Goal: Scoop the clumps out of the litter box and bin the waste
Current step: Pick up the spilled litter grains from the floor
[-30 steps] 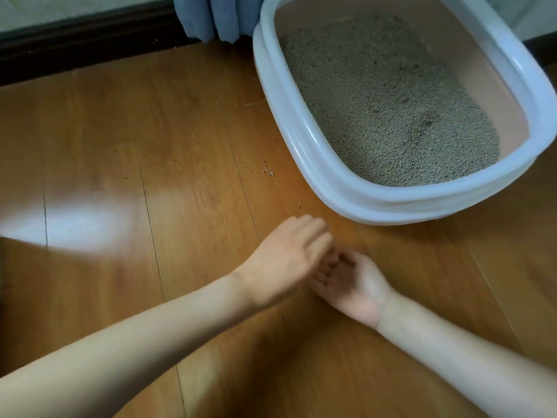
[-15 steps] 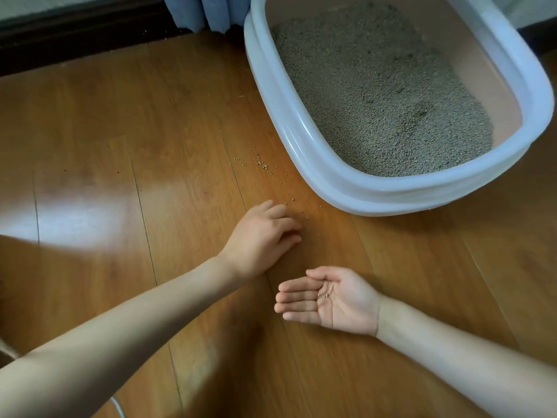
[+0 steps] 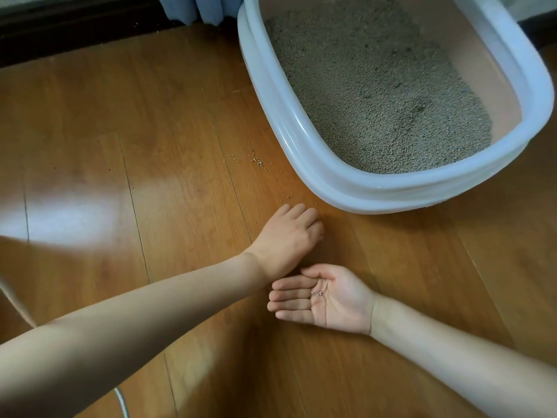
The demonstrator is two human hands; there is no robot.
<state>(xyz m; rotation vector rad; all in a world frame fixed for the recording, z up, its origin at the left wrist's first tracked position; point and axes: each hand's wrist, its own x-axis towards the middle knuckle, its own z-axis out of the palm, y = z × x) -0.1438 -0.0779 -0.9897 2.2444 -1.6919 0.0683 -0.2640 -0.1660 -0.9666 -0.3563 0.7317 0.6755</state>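
Note:
The white litter box (image 3: 331,173) sits at the upper right on the wooden floor, filled with grey-brown litter (image 3: 376,95). Spilled litter grains (image 3: 257,160) lie scattered on the floor left of its near corner. My left hand (image 3: 286,236) is knuckles-up on the floor just in front of the box, fingers curled down; its fingertips are hidden. Just below it, my right hand (image 3: 328,300) lies palm up with straight fingers, and a few collected grains (image 3: 320,292) rest in the palm. No scoop or bin is in view.
A dark baseboard (image 3: 75,28) runs along the top left, with a blue curtain (image 3: 196,7) hanging beside the box. A white cord (image 3: 122,399) shows at the bottom edge under my left arm. Bright light glares on the floor at left.
My left hand left my right palm and went to the floor nearer the box, curling its fingers. My right hand opened flat, palm up, showing the grains.

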